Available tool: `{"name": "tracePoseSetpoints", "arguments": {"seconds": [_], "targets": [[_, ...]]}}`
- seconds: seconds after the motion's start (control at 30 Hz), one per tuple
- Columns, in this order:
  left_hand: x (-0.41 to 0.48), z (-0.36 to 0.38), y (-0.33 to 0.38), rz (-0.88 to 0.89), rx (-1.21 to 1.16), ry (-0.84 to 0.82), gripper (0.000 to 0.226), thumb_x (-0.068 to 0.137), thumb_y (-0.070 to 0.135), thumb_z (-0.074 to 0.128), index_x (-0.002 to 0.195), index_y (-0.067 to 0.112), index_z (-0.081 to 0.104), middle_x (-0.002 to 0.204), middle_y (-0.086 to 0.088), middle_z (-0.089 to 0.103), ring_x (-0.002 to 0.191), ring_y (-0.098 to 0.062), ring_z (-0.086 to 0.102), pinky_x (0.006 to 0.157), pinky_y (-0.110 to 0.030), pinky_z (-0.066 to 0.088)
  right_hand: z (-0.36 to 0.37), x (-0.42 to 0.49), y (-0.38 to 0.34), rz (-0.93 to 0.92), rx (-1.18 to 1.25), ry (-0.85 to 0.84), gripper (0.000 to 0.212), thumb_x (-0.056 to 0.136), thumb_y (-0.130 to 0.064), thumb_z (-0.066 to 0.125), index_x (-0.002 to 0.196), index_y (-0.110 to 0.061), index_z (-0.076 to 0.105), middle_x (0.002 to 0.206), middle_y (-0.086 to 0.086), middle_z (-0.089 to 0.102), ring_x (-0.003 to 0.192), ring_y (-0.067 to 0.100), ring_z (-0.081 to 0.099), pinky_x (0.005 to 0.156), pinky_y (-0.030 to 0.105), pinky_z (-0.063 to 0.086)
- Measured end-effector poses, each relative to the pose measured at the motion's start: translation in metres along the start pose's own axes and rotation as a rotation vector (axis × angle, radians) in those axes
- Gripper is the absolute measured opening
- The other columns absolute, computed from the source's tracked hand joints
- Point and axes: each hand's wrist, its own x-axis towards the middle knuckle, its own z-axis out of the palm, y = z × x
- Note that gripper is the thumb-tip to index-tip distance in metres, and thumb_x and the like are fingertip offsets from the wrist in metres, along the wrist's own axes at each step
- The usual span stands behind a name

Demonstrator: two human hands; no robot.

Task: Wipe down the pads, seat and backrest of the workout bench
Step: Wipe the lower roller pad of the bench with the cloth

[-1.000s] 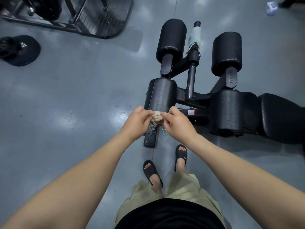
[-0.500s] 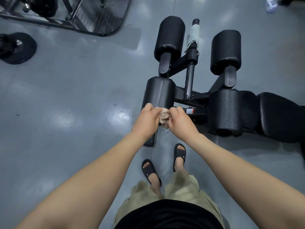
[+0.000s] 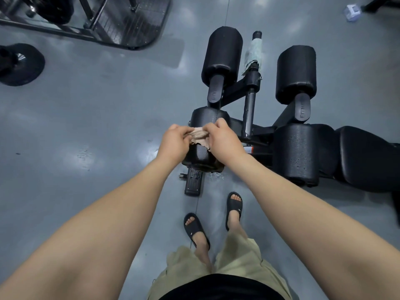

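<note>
A black workout bench lies across the grey floor, its seat (image 3: 365, 156) running off to the right. Four black roller pads stand at its near end: near left pad (image 3: 202, 158), near right pad (image 3: 295, 152), far left pad (image 3: 223, 55), far right pad (image 3: 296, 73). My left hand (image 3: 173, 144) and my right hand (image 3: 224, 140) both grip a bunched beige cloth (image 3: 200, 137) above the near left pad. A pale green rag (image 3: 253, 55) is wrapped round the bench's centre post.
A dark machine footplate (image 3: 129, 24) and frame fill the top left. A black weight plate (image 3: 19, 63) lies on the floor at the left edge. A small white object (image 3: 352, 10) sits at the top right. My sandalled feet (image 3: 213, 219) stand just behind the bench foot (image 3: 193, 182).
Both hands with the cloth have moved forward and up, from beside the bench foot to over the near left pad. The cloth is stretched a little wider between them.
</note>
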Motion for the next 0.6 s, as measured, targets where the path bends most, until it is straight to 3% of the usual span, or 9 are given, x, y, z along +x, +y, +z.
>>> {"name": "tracePoseSetpoints", "arguments": {"seconds": [0.13,0.27,0.53,0.6], "targets": [[0.001,0.011,-0.009,-0.049,-0.022,-0.042,0.024,0.096,0.01,0.059,0.115,0.015,0.073,0.098,0.001,0.054,0.1,-0.025,0.06,0.086,-0.021,0.039,0.008,-0.006,0.006,-0.031,-0.02,-0.036,0.018,0.09,-0.006,0.054,0.104,-0.002,0.065,0.098,0.014,0.05,0.076,0.036,0.054,0.066,0.044,0.048],[-0.02,0.014,-0.013,0.017,-0.042,-0.08,0.022,0.096,0.004,0.058,0.11,0.011,0.073,0.1,-0.004,0.056,0.091,-0.02,0.058,0.081,-0.015,0.037,0.014,-0.033,0.013,-0.061,0.007,-0.028,0.012,0.083,-0.006,0.056,0.093,-0.003,0.063,0.09,0.013,0.051,0.072,0.037,0.055,0.063,0.047,0.05],[-0.068,0.009,-0.022,0.155,0.023,-0.108,0.023,0.096,0.004,0.057,0.113,0.009,0.072,0.097,0.0,0.051,0.087,-0.016,0.053,0.083,-0.019,0.039,0.014,-0.074,0.003,-0.133,0.039,-0.079,0.005,0.082,-0.007,0.06,0.086,-0.007,0.059,0.087,0.009,0.048,0.066,0.034,0.052,0.057,0.045,0.049],[-0.071,0.003,-0.023,0.171,0.022,-0.125,0.023,0.095,0.003,0.058,0.111,0.011,0.073,0.096,0.001,0.053,0.087,-0.014,0.053,0.08,-0.013,0.037,0.008,-0.071,0.002,-0.176,0.013,-0.108,0.005,0.084,-0.008,0.058,0.087,-0.006,0.059,0.09,0.009,0.048,0.065,0.034,0.051,0.056,0.046,0.048]]}}
